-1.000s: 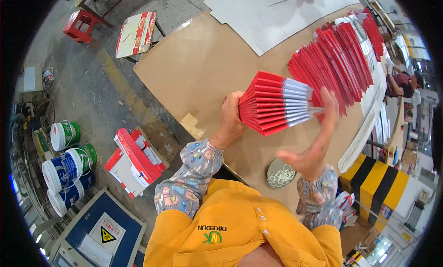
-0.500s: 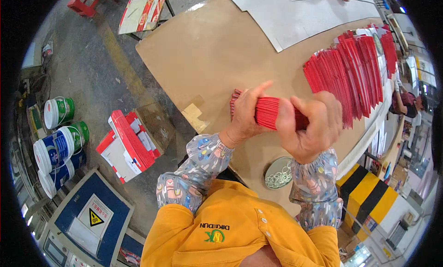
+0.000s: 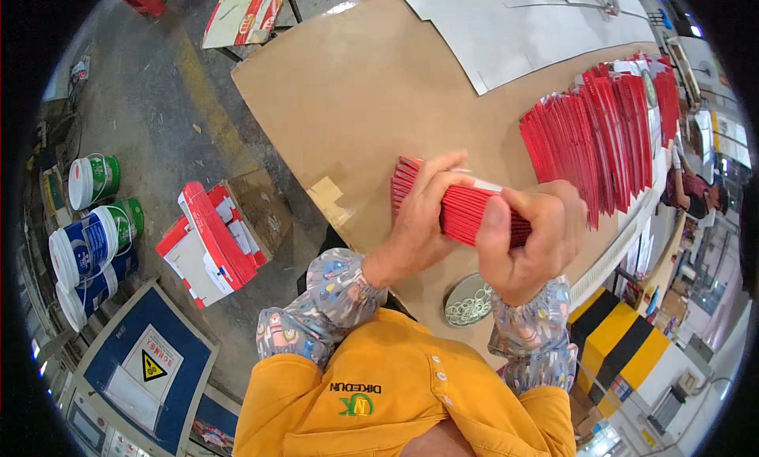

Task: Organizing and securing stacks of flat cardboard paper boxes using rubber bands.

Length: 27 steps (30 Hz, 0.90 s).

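Note:
Between my two hands is a thick stack of red folded cardboard pieces [image 3: 462,214], raised over the brown tabletop with its ribbed edges facing me. My left hand [image 3: 419,229] wraps around the left part of it, fingers over the top, and one end of the stack sticks out beyond that hand. At the other end, my right hand [image 3: 539,239] is closed on the stack, thumb on the near side and fingers behind. Just below, nearest my right forearm, sits a round dish of pale rubber bands [image 3: 470,300].
Rows of similar red pieces [image 3: 589,137] stand at the table's right. White sheets [image 3: 514,38] lie at the far side, where another person's hand [image 3: 613,1] shows. Left of the brown table [image 3: 340,85] are a cardboard box [image 3: 273,212], paint buckets [image 3: 83,243] and a blue machine panel [image 3: 146,362].
My hands have come slightly nearer with the stack, which now slants down more to the right. My left fingers have settled over its top. The whole view has shifted a little.

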Motion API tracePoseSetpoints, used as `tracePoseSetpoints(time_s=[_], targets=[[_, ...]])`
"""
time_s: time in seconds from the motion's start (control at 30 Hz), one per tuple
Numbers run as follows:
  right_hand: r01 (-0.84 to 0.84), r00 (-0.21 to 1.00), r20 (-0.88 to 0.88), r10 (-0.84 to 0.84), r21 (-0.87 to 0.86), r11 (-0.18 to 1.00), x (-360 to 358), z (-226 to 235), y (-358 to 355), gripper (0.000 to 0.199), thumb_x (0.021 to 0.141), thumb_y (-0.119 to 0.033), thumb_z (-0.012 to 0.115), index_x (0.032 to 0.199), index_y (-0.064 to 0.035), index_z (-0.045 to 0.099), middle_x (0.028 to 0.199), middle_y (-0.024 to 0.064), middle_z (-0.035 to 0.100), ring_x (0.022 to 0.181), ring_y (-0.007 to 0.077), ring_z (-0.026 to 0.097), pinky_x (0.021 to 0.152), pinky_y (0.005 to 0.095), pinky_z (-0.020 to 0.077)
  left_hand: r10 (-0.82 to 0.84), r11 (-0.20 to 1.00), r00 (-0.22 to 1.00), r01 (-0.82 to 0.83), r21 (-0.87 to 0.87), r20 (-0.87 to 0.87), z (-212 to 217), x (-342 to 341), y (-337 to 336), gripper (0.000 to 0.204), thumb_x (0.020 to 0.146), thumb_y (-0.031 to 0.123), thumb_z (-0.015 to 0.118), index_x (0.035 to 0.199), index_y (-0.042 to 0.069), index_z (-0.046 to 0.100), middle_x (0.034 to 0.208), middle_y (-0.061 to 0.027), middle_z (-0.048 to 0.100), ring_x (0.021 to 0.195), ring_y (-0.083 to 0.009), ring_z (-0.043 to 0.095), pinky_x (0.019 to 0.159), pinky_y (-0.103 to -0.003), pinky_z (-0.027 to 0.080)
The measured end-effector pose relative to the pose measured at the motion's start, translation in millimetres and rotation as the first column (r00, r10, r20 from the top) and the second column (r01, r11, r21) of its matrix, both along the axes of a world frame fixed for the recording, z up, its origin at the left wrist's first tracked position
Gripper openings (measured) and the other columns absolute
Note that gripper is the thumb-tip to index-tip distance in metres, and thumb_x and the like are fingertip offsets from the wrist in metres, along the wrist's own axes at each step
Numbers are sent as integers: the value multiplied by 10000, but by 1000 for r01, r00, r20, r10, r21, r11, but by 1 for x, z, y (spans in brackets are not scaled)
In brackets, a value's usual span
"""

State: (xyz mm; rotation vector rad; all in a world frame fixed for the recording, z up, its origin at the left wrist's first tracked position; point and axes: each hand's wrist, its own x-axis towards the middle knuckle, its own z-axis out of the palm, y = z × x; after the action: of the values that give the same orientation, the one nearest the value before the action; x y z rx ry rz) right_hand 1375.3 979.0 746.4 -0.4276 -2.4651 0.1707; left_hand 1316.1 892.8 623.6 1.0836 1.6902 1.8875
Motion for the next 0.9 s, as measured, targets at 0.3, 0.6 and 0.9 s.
tracePoseSetpoints(time_s=[0.3,0.6,0.9], targets=[[38,882,-377,-284,-542,839,56,1,8,811,791,-714,526,1168,5,535,1074,150,614,984,289,595,887,393,442,-118,987,990,125,96,-81,0,8,-17,571,687,101,747,1190,87,478,1217,-129,534,1103,-324,494,975,-432,348],[-419,864,-465,-192,-876,238,65,-42,3,960,831,-792,272,1236,54,475,1037,216,636,967,258,628,875,358,481,-123,982,992,115,152,42,0,20,-18,758,658,214,814,1275,45,407,1228,-158,504,1151,-342,464,997,-441,340],[-367,844,-446,-297,-885,285,60,-45,3,636,991,-505,317,1070,64,589,906,134,641,846,191,625,777,307,486,-112,991,994,111,75,4,1,3,-5,581,659,211,823,1139,68,529,1110,-126,608,1098,-303,552,924,-405,419]])
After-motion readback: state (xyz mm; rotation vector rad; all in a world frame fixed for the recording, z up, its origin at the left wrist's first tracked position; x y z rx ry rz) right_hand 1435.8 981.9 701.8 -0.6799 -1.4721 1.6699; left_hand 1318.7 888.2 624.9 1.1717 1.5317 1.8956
